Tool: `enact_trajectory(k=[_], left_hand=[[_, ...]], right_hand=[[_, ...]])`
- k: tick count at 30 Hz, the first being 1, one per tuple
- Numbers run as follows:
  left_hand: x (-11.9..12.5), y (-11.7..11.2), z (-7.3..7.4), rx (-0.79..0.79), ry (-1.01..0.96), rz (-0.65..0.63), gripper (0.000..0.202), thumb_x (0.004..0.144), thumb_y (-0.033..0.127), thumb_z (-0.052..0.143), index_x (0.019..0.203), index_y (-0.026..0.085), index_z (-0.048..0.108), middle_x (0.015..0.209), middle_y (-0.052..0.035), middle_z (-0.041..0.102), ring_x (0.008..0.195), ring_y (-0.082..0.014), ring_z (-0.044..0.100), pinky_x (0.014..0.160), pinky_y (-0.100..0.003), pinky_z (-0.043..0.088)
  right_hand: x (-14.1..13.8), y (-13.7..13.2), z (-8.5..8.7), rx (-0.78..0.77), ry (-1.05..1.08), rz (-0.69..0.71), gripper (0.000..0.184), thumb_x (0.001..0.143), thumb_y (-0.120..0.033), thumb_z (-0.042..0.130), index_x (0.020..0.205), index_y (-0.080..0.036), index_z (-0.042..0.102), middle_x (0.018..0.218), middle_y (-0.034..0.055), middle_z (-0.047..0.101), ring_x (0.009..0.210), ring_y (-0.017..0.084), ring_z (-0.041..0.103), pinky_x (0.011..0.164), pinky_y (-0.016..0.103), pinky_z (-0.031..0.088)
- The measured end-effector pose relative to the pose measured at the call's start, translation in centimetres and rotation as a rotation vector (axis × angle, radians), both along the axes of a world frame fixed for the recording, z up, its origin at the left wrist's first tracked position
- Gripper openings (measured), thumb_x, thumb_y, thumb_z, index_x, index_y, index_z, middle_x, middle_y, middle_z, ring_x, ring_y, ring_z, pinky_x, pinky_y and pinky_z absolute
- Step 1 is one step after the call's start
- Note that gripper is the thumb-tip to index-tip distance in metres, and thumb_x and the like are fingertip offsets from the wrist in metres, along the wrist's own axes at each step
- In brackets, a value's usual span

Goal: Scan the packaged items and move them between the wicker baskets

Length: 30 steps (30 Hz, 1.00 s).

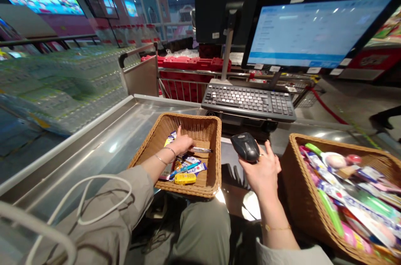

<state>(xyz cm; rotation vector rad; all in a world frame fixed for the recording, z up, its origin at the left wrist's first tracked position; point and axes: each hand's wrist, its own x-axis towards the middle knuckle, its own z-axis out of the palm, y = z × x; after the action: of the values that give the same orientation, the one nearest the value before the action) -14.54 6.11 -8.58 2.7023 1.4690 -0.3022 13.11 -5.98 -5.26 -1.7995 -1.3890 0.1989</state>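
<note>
My left hand reaches into a wicker basket on the steel counter, fingers closed on a thin silver packet lying among several small packaged items. A yellow packet lies at the basket's near edge. My right hand is closed around a black handheld barcode scanner, held between the two baskets. A second wicker basket to the right is full of colourful packaged toothbrushes and sweets.
A keyboard and a lit touchscreen monitor stand behind the baskets. The steel checkout counter runs to the left. Red shopping baskets sit beyond a rail. A white cable lies over my left sleeve.
</note>
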Motion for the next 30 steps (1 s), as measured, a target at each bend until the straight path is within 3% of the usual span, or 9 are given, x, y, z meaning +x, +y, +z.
enact_trajectory(k=[3,6,11,15,18,22,24,30], left_hand=[[-0.8,0.3,-0.9,-0.037,-0.007,0.052,0.012,0.084,0.036,0.068,0.077,0.027,0.074,0.078,0.002,0.076,0.085,-0.0207,0.07,0.11,-0.074,0.007],[-1.1,0.3,-1.6,-0.014,-0.035,0.107,0.014,0.082,0.04,0.069,0.094,0.033,0.074,0.093,-0.0001,0.077,0.096,-0.0241,0.069,0.11,-0.073,0.012],[-1.3,0.4,-2.0,0.148,-0.097,0.197,0.027,0.085,0.036,0.065,0.111,0.033,0.07,0.131,-0.0069,0.066,0.125,-0.0321,0.053,0.11,-0.074,0.009],[-1.5,0.3,-2.1,0.205,-0.116,0.182,0.03,0.085,0.031,0.063,0.114,0.033,0.069,0.133,-0.0065,0.065,0.126,-0.0322,0.052,0.111,-0.075,0.008],[-1.1,0.2,-1.8,0.193,-0.103,0.049,0.033,0.086,0.021,0.059,0.114,0.034,0.069,0.133,-0.0035,0.065,0.13,-0.0281,0.05,0.115,-0.068,0.011],[-0.1,0.9,-1.0,0.144,-0.041,-0.398,0.024,0.093,0.022,0.052,0.105,0.033,0.071,0.141,-0.0004,0.06,0.137,-0.0215,0.045,0.12,-0.051,0.019],[0.2,1.4,-1.0,0.088,-0.044,-0.545,0.023,0.091,0.02,0.056,0.099,0.036,0.071,0.144,0.0042,0.056,0.139,-0.0166,0.044,0.12,-0.043,0.022],[0.8,2.1,-2.0,-0.042,-0.088,-0.615,0.029,0.082,0.013,0.064,0.087,0.04,0.071,0.145,0.0124,0.054,0.141,-0.0092,0.04,0.121,-0.033,0.026]], right_hand=[[-0.1,0.0,0.0,0.007,0.002,-0.003,0.046,0.066,-0.038,0.061,0.108,-0.021,0.068,0.13,0.0122,0.064,0.142,0.03,0.034,0.117,0.056,0.017],[-0.1,0.0,0.1,0.006,0.012,-0.007,0.043,0.065,-0.037,0.063,0.104,-0.021,0.069,0.13,0.0122,0.064,0.142,0.03,0.035,0.117,0.056,0.017],[-0.1,0.0,0.0,0.017,-0.004,-0.007,0.046,0.066,-0.037,0.062,0.109,-0.021,0.068,0.131,0.013,0.064,0.142,0.031,0.036,0.116,0.057,0.018],[0.0,0.0,0.0,0.019,-0.007,-0.006,0.046,0.066,-0.037,0.063,0.109,-0.02,0.069,0.13,0.0135,0.064,0.142,0.031,0.036,0.116,0.056,0.018],[0.0,0.0,0.1,0.01,0.006,-0.007,0.045,0.066,-0.036,0.063,0.108,-0.021,0.069,0.13,0.0128,0.064,0.142,0.031,0.036,0.117,0.057,0.017],[0.0,0.0,0.1,0.008,0.013,-0.003,0.042,0.067,-0.037,0.063,0.105,-0.021,0.069,0.129,0.012,0.065,0.142,0.031,0.036,0.117,0.056,0.017],[0.1,0.0,-0.1,0.02,0.006,-0.003,0.041,0.067,-0.037,0.063,0.104,-0.021,0.07,0.129,0.0115,0.065,0.142,0.031,0.036,0.116,0.056,0.017],[0.0,0.1,-0.5,0.042,-0.016,0.006,0.038,0.069,-0.039,0.061,0.101,-0.022,0.07,0.128,0.0105,0.066,0.14,0.032,0.037,0.115,0.057,0.018]])
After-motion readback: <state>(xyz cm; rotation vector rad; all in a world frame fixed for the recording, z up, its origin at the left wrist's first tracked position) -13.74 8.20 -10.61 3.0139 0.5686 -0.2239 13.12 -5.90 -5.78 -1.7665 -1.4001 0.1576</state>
